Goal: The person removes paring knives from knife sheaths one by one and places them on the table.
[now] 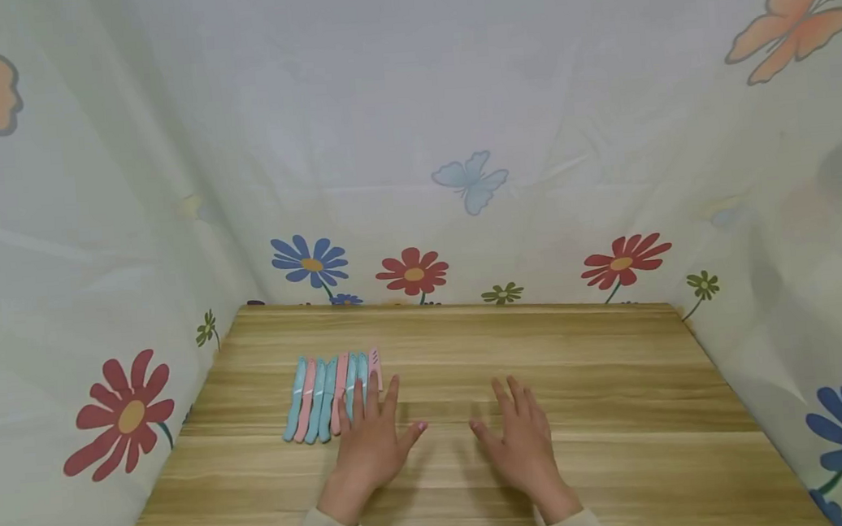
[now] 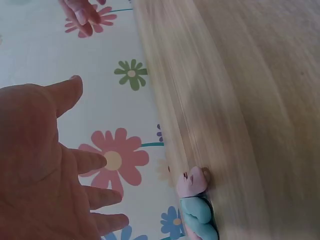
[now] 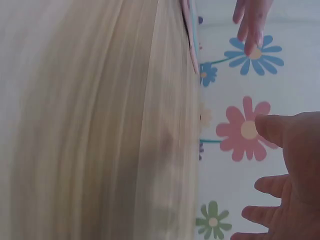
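Slim pink and teal plastic pieces (image 1: 317,401) lie side by side in a row on the wooden table (image 1: 620,379), left of centre. They have wavy long bodies, and a pale diagonal band crosses most of them. At the row's right end lies a pink slotted piece (image 1: 374,361), partly hidden by fingers. My left hand (image 1: 372,452) hovers with spread fingers over the row's near right part, holding nothing. Rounded ends of the pieces (image 2: 197,210) show below that hand in the left wrist view. My right hand (image 1: 525,447), also spread and holding nothing, is above bare wood to the right.
A white cloth (image 1: 411,117) printed with flowers and butterflies hangs behind the table and along both sides. The table's far edge (image 1: 468,303) runs along the foot of the back cloth.
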### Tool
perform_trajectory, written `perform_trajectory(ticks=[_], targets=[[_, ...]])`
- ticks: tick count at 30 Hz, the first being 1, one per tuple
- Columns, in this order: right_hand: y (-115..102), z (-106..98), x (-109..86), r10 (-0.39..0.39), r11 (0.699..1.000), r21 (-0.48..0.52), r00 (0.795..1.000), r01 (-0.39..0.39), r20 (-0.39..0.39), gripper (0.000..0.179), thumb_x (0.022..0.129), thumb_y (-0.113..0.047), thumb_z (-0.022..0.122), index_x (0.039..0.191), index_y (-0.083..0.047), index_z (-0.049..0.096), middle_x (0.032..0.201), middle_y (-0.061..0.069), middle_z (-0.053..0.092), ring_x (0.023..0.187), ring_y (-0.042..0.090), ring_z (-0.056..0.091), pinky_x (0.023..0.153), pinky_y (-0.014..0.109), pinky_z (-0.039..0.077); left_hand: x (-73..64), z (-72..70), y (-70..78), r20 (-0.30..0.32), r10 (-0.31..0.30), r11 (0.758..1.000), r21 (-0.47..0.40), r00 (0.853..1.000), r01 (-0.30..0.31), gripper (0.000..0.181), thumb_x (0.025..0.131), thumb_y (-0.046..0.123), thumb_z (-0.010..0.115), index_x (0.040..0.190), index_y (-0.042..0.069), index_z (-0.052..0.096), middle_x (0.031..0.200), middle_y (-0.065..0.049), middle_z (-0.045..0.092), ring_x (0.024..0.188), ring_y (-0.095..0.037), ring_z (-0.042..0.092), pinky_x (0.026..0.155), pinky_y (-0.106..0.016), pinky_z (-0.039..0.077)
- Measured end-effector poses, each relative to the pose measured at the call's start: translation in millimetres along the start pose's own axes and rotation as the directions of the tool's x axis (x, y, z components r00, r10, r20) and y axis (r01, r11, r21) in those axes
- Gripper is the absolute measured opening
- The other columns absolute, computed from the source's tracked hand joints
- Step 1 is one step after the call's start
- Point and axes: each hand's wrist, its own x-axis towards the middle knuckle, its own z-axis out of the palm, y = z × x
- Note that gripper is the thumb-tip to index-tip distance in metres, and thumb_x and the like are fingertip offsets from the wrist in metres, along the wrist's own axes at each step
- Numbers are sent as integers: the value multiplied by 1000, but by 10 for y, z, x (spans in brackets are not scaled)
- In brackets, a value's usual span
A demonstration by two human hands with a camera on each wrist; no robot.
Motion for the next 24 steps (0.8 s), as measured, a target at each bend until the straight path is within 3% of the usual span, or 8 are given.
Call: perform_trajectory(ticks=[5, 9, 17, 24], targets=[[-91, 86, -2, -22, 990, 141, 999, 15, 47, 75, 103, -42, 63, 162, -9, 31, 170, 21, 24, 154, 51, 23, 116, 78, 26, -3, 43, -74, 3, -2, 996, -84, 1000, 2, 89, 100, 62, 56, 167, 16, 19, 173, -22, 11, 158, -50, 10, 125, -71, 10], [-193, 127, 3, -33, 956, 292, 995, 3, 95, 65, 105, -35, 60, 159, -7, 36, 165, 22, 32, 150, 51, 32, 115, 74, 33, -21, 18, -107, 44, 4, 990, -143, 999, 2, 90, 101, 61, 54, 167, 12, 16, 171, -27, 13, 157, -52, 12, 125, -70, 15], [-348, 200, 37, -26, 823, 555, 967, -123, 253, 57, 108, -35, 54, 157, -9, 42, 159, 20, 44, 143, 44, 44, 112, 62, 45, -40, 22, -152, 115, 1, 955, -294, 993, 33, 84, 104, 45, 58, 165, 4, 17, 167, -34, 17, 154, -55, 16, 122, -72, 23], [-507, 332, 98, -61, 702, 688, 948, -182, 313, 53, 110, -21, 50, 155, 3, 39, 153, 27, 48, 138, 42, 52, 108, 52, 51, -47, 49, -160, 157, -24, 940, -333, 987, 76, 79, 104, 36, 59, 164, 1, 20, 166, -35, 21, 154, -55, 20, 120, -70, 28]])
